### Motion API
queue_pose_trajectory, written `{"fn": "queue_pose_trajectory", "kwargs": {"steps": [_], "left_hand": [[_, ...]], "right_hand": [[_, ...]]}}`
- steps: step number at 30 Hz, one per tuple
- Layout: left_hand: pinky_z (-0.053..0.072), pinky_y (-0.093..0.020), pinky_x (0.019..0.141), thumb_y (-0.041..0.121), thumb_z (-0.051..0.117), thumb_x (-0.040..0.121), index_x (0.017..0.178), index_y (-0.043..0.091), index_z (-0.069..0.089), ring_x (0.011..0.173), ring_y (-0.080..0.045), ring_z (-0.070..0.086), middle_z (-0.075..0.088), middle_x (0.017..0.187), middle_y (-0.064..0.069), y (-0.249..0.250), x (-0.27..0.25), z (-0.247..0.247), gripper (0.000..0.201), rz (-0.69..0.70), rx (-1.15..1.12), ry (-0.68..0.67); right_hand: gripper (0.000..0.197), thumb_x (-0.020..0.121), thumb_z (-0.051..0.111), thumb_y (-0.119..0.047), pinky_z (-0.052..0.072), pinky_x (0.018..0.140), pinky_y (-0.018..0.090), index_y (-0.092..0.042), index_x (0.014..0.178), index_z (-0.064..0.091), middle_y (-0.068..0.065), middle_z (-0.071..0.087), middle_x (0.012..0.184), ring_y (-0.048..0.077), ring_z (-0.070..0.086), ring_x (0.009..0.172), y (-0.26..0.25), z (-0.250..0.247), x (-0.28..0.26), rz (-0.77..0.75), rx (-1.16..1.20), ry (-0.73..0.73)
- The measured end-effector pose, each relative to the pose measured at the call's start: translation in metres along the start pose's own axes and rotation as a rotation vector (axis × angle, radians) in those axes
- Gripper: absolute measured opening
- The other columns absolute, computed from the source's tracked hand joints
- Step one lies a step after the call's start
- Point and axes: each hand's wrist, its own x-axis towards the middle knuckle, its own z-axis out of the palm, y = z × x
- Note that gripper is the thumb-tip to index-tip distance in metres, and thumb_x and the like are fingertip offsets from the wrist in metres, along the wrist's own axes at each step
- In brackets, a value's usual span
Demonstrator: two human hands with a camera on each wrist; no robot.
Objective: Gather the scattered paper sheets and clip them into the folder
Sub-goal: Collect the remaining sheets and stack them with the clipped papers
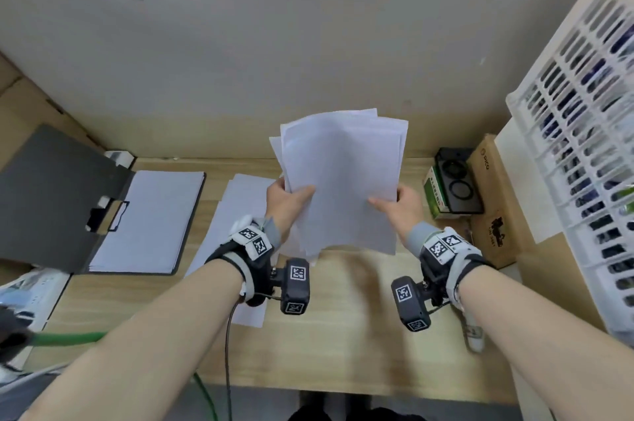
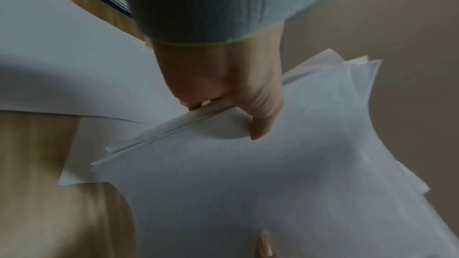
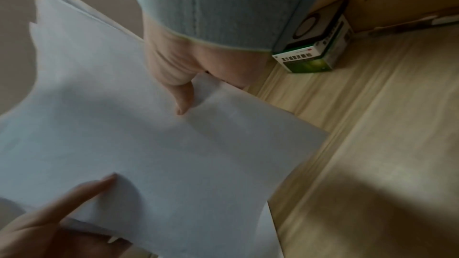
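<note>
A loose stack of white paper sheets [image 1: 343, 177] [image 2: 273, 183] [image 3: 139, 144] hangs above the wooden desk, its edges uneven. My left hand [image 1: 286, 199] [image 2: 231, 95] pinches its left edge, thumb on top. My right hand [image 1: 399, 202] [image 3: 178, 77] pinches its right edge the same way. More white sheets [image 1: 240, 211] [image 2: 62, 66] lie on the desk under my left wrist. The dark grey folder [image 1: 58, 194] lies open at the left with its clip [image 1: 106, 218] and white sheets [image 1: 151, 221] on its board.
A green-and-white box [image 1: 434, 197] [image 3: 320, 54] with a black device [image 1: 458, 180] on it stands at the right, beside brown cardboard boxes [image 1: 494, 208]. A white slotted basket [image 1: 583, 132] rises at far right. A wall closes the back. A green cable [image 1: 65, 340] runs at lower left.
</note>
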Motion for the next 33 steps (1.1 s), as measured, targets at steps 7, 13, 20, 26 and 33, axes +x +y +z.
{"fn": "queue_pose_trajectory", "kwargs": {"steps": [7,13,20,26,33], "left_hand": [[0.058,-0.029,0.084,0.007,0.084,0.072,0.117,0.01,0.064,0.102,-0.018,0.07,0.072,0.11,-0.003,-0.053,-0.028,-0.033,0.05,-0.037,0.144,-0.138],[0.059,-0.035,0.086,0.009,0.084,0.072,0.108,0.007,0.072,0.093,-0.017,0.072,0.075,0.103,-0.009,-0.046,-0.033,-0.026,0.037,-0.042,0.135,-0.163],[0.058,-0.022,0.077,0.006,0.082,0.072,0.104,0.014,0.068,0.089,-0.011,0.071,0.074,0.099,0.0,-0.056,-0.037,-0.029,0.035,-0.024,0.141,-0.094],[0.059,-0.025,0.08,0.015,0.082,0.075,0.109,0.011,0.069,0.093,-0.011,0.071,0.074,0.102,0.001,-0.045,-0.036,-0.031,0.036,0.027,0.057,-0.043],[0.058,-0.03,0.083,0.007,0.078,0.077,0.117,0.008,0.063,0.096,-0.014,0.069,0.072,0.108,-0.004,-0.063,-0.038,-0.032,0.042,-0.027,0.103,-0.039]], "right_hand": [[0.031,0.069,0.081,0.008,0.056,0.07,0.023,-0.015,0.085,0.068,0.009,0.071,0.09,0.019,0.065,0.08,0.047,0.007,-0.029,0.079,0.049,-0.062],[0.027,0.07,0.082,0.004,0.051,0.078,0.035,-0.01,0.088,0.069,0.013,0.07,0.093,0.02,0.063,0.08,0.038,0.012,-0.029,0.091,0.093,0.0],[0.024,0.069,0.082,0.002,0.053,0.069,0.027,-0.008,0.089,0.072,0.011,0.072,0.092,0.021,0.065,0.08,0.056,0.012,-0.037,0.152,0.122,-0.019],[0.019,0.071,0.083,-0.004,0.054,0.071,0.029,-0.012,0.084,0.072,0.005,0.073,0.085,0.018,0.066,0.075,0.044,0.015,-0.03,0.124,0.136,-0.026],[0.022,0.07,0.084,-0.002,0.053,0.061,0.02,-0.015,0.082,0.07,0.003,0.072,0.086,0.014,0.066,0.074,0.048,0.016,-0.032,0.121,0.133,-0.068]]}}
